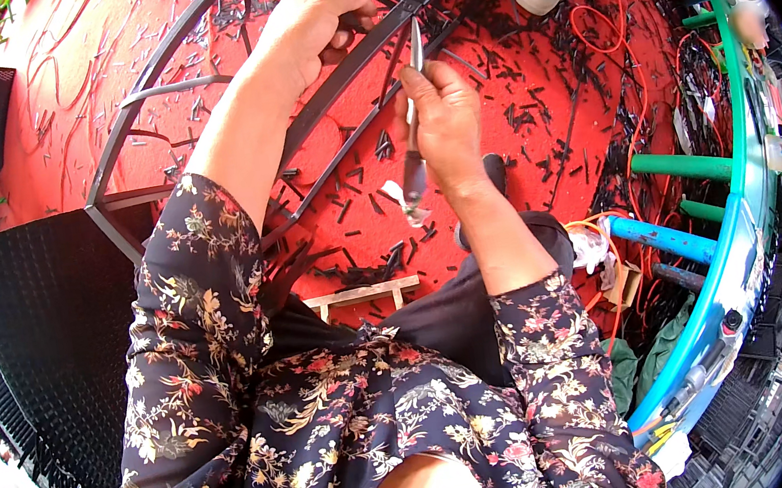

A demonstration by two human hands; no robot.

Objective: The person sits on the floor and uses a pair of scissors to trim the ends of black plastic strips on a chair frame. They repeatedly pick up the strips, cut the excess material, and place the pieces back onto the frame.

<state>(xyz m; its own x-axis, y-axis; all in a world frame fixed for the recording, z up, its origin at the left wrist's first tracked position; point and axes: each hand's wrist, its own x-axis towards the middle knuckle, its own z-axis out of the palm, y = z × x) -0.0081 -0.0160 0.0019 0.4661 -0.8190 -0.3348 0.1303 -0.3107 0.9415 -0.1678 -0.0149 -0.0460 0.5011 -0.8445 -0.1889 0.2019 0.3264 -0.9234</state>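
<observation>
The right hand (pixel 444 123) grips a pointed metal tool (pixel 414 176) with a dark handle, its tip up at a bar of the black frame (pixel 345 78). The left hand (pixel 316 35) curls its fingers beside that frame, which stands over the red floor (pixel 56 174); whether they pinch anything I cannot tell.

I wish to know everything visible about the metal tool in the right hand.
The tool is slender, with a shiny, silvery, metal-looking shaft and a dark handle. The right hand holds it around the middle. Its narrow end points away from the wearer, beside the black frame; contact there is unclear. A whitish scrap shows near the handle's end.
</observation>
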